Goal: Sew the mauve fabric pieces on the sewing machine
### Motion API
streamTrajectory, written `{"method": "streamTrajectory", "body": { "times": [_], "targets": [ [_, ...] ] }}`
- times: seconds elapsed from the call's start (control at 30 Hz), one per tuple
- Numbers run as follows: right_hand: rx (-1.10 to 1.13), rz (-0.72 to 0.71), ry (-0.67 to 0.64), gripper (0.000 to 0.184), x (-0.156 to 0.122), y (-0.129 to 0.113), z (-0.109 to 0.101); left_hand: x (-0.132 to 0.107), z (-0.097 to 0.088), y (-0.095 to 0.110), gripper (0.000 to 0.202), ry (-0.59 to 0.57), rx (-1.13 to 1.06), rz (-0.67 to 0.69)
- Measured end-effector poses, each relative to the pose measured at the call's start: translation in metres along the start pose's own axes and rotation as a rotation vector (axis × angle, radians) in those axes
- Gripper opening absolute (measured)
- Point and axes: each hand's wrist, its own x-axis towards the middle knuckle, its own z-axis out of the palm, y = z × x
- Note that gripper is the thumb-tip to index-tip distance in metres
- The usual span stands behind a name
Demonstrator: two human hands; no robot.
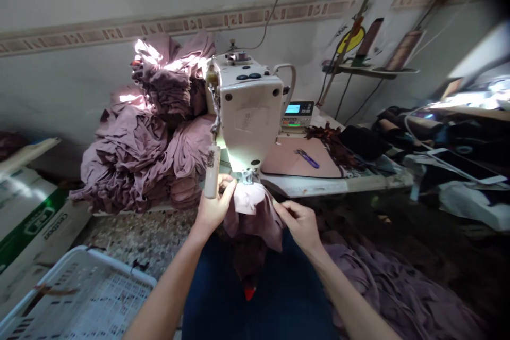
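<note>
A piece of mauve knit fabric (255, 220) lies under the presser foot (247, 176) of a white industrial sewing machine (249, 111), and its lower part hangs over my lap. My left hand (215, 204) grips the fabric just left of the needle area. My right hand (298, 226) pinches the fabric's right edge between thumb and fingers. A paler layer of the fabric shows between my hands. The needle is hidden by the machine's lit head and the fabric.
Stacked mauve garments (135, 154) stand left of the machine, with more fabric (382, 287) at lower right. Purple thread snips (307, 158) lie on a pink mat (297, 156) to the right. A white plastic basket (79, 297) sits at lower left.
</note>
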Motion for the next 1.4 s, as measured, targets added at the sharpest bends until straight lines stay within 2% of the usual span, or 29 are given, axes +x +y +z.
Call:
{"method": "streamTrajectory", "body": {
  "times": [0.1,0.23,0.33,0.4,0.47,0.53,0.63,0.73,0.77,0.83,0.9,0.93,1.0,1.07,1.13,1.23,1.3,1.33,1.37,1.4],
  "targets": [
    [0.084,0.190,-0.090,0.064,-0.025,0.024,-0.012,-0.012,-0.028,0.008,0.022,0.068,0.345,0.140],
    [0.247,0.430,0.040,0.065,-0.040,0.051,-0.031,-0.017,-0.081,0.020,0.021,0.192,0.654,0.289],
    [0.308,0.473,0.149,0.063,-0.037,0.055,-0.037,-0.006,-0.124,0.033,0.026,0.459,0.896,0.316],
    [0.286,0.468,0.149,0.062,-0.031,0.050,-0.036,0.009,-0.148,0.041,0.029,0.617,1.058,0.283],
    [0.239,0.460,0.100,0.064,-0.027,0.041,-0.032,0.026,-0.167,0.049,0.032,0.694,1.163,0.255],
    [0.186,0.441,0.039,0.066,-0.025,0.031,-0.029,0.042,-0.181,0.052,0.035,0.706,1.201,0.212],
    [0.106,0.353,-0.067,0.061,-0.028,0.016,-0.030,0.063,-0.195,0.049,0.034,0.651,1.195,0.110],
    [0.089,0.281,-0.090,0.053,-0.031,0.009,-0.048,0.074,-0.202,0.044,0.027,0.607,1.158,0.079],
    [0.092,0.283,-0.040,0.052,-0.030,0.008,-0.059,0.074,-0.201,0.044,0.023,0.610,1.137,0.105],
    [0.054,0.300,0.143,0.049,-0.026,0.012,-0.088,0.068,-0.193,0.046,0.019,0.620,1.093,0.207],
    [-0.092,0.297,0.321,0.047,-0.019,0.018,-0.119,0.050,-0.177,0.053,0.017,0.606,1.035,0.350],
    [-0.193,0.283,0.362,0.047,-0.016,0.022,-0.133,0.037,-0.167,0.057,0.017,0.581,0.996,0.419],
    [-0.344,0.260,0.351,0.049,-0.012,0.026,-0.151,0.005,-0.144,0.062,0.014,0.517,0.895,0.514],
    [-0.337,0.283,0.226,0.051,-0.018,0.026,-0.147,-0.031,-0.118,0.061,0.012,0.448,0.794,0.534],
    [-0.194,0.341,0.039,0.052,-0.034,0.019,-0.121,-0.065,-0.092,0.051,0.011,0.347,0.656,0.446],
    [0.021,0.364,-0.206,0.046,-0.071,0.004,-0.052,-0.103,-0.053,0.025,0.012,0.250,0.382,0.162],
    [0.089,0.308,-0.328,0.039,-0.096,-0.005,-0.002,-0.117,-0.031,0.007,0.020,0.140,0.217,-0.041],
    [0.115,0.286,-0.387,0.047,-0.107,-0.007,0.021,-0.122,-0.023,-0.002,0.023,0.080,0.171,-0.106],
    [0.151,0.276,-0.433,0.052,-0.115,-0.008,0.040,-0.125,-0.017,-0.011,0.025,0.028,0.150,-0.144],
    [0.171,0.282,-0.463,0.042,-0.121,-0.007,0.056,-0.126,-0.013,-0.019,0.026,-0.007,0.154,-0.152]
  ]
}}
